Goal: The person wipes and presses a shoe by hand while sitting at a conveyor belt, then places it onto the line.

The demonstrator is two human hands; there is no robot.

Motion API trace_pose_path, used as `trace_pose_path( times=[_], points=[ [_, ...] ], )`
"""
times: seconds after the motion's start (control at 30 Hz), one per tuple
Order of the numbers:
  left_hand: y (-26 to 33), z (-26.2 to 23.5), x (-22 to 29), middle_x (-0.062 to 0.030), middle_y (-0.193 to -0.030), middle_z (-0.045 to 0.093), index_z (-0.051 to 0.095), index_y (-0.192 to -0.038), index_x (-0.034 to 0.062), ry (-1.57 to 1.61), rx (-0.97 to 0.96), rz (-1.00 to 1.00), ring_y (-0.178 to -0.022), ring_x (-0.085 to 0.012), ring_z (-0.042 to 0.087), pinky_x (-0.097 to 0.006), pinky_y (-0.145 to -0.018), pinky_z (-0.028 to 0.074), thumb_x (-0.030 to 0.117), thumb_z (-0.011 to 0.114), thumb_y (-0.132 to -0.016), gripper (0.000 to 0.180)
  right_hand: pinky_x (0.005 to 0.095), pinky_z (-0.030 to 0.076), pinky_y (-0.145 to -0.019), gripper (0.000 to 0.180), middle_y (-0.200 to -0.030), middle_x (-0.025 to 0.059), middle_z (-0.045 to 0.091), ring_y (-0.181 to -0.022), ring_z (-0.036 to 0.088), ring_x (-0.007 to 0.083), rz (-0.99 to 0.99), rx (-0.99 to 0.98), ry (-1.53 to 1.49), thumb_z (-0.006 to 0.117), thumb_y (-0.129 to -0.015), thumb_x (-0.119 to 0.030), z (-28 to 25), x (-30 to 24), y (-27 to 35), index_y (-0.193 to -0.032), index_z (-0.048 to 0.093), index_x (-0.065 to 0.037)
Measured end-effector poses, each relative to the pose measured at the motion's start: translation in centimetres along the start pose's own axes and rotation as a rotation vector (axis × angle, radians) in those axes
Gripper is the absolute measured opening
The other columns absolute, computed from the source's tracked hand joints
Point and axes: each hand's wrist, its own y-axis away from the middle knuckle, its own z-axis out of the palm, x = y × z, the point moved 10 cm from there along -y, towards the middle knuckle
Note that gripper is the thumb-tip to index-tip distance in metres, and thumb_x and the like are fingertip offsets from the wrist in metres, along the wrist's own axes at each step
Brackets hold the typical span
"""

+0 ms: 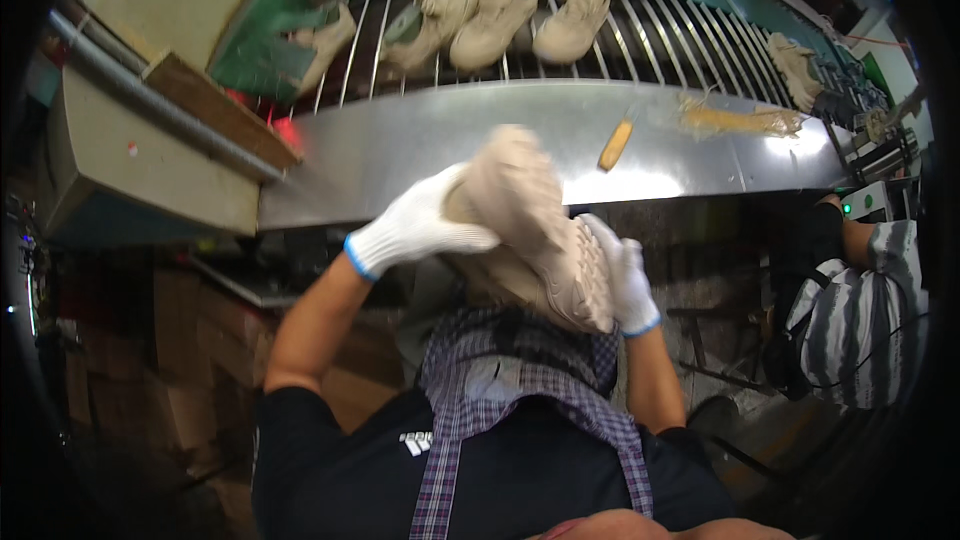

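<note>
Shiny metal ledge (370, 145) on the far side, with a yellow-handled tool (615, 146) on it and beige shoes (574, 30) on metal bars (655, 35) farther off. Holding chunky beige footwear (515, 190) up around the near edge of that ledge, honestly too blurry to call one shoe or two. Grasping the left side with the gloved left hand (425, 230), fingers wrapped round. Also touching the treaded right side with the gloved right hand (628, 280), fingers partly hidden, can't tell how tight.
</note>
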Motion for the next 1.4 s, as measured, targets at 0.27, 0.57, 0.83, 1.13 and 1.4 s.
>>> trace_pose_path(
  times=[0.27,0.57,0.83,1.13,1.4],
  points=[
    [-4.3,10.9,4.8,-0.0218,-0.133,0.07,0.068,-0.137,0.0032,-0.827,-0.139,0.328,-0.123,-0.0397,0.067,-0.048,-0.107,0.053,0.058,0.092,-0.069,0.091,0.0476,0.051,-0.115,0.08,-0.153,0.0209,0.06,-0.14,0.06,0.0353,-0.313,0.057,0.578,0.063,-0.102,-0.06,1.3,-15.1,-4.2,-0.158,0.05,-0.004],
    [-3.2,7.0,-0.3,-0.0178,-0.122,0.076,0.066,-0.139,0.0113,-0.699,-0.136,0.16,-0.112,-0.0351,0.076,-0.043,-0.099,0.06,0.053,0.097,-0.068,0.088,0.0481,0.044,-0.123,0.072,-0.164,0.0237,0.049,-0.151,0.049,0.0374,0.059,-0.077,1.104,0.059,-0.105,-0.048,-5.1,-1.9,2.8,-0.162,0.047,-0.007],
    [-6.6,5.5,-5.1,-0.0117,-0.109,0.082,0.081,-0.119,0.0029,-0.27,-0.082,0.023,-0.099,-0.0197,0.076,-0.034,-0.091,0.06,0.027,0.071,-0.103,0.031,0.0497,0.048,-0.116,0.022,-0.135,0.0174,0.071,-0.138,0.061,0.0356,-0.228,-0.288,0.675,0.074,-0.094,-0.019,1.6,-7.4,5.0,-0.109,0.079,-0.003],
    [4.0,14.8,0.4,-0.0267,-0.149,0.057,0.059,-0.146,0.0022,-0.333,0.128,0.521,-0.142,-0.048,0.052,-0.056,-0.12,0.043,0.047,0.1,-0.064,0.102,0.0351,0.045,-0.11,0.057,-0.126,0.008,0.059,-0.121,0.058,0.019,0.093,-0.009,0.124,0.06,-0.101,-0.055,-2.4,-0.8,5.6,-0.129,0.057,-0.005],
    [3.9,12.6,-1.4,-0.0171,-0.121,0.063,0.059,-0.136,0.0027,-0.227,0.452,0.482,-0.108,-0.0374,0.065,-0.047,-0.094,0.055,0.026,0.101,-0.062,0.088,0.0432,0.046,-0.112,0.113,-0.137,0.0147,0.051,-0.127,0.056,0.0286,-0.263,0.013,0.504,0.109,-0.057,-0.044,-1.8,-1.6,4.7,-0.143,0.049,-0.001]
  ],
)
